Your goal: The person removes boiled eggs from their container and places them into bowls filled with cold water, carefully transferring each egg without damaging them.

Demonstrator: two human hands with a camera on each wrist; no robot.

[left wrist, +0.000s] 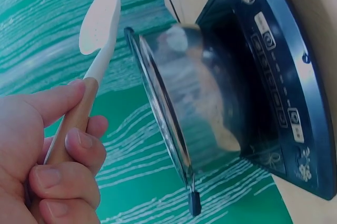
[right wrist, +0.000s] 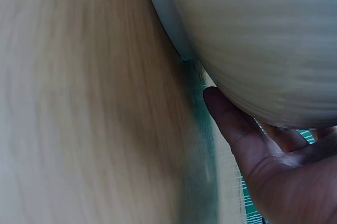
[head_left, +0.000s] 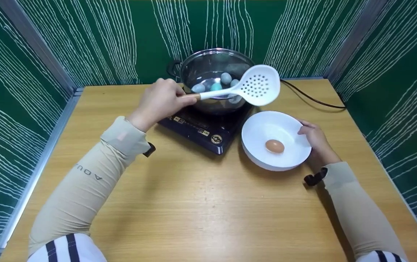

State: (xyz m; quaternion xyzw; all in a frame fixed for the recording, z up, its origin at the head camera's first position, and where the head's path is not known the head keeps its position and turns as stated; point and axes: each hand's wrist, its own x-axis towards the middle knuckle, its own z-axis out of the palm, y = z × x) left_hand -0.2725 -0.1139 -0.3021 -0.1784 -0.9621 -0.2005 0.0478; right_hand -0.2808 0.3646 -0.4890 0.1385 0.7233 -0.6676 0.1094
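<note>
My left hand [head_left: 161, 99] grips the wooden handle of a white skimmer [head_left: 260, 86], its thumb along the handle in the left wrist view. The perforated head is raised over the right rim of a steel pot [head_left: 208, 106] and bears nothing. Several pale blue-green eggs [head_left: 225, 78] lie inside the pot, partly hidden by the skimmer. At the right, my right hand [head_left: 315, 140] holds a white bowl [head_left: 257, 127] by its side, thumb at the rim and fingers around the outside. One brown egg [head_left: 275, 146] lies in the bowl.
The pot stands on a dark induction cooker [head_left: 193, 130] at the back of the wooden table [head_left: 201, 203]. A black cord [head_left: 310, 97] runs toward the right edge. Green walls with white streaks [head_left: 95, 40] enclose the table at the back and sides.
</note>
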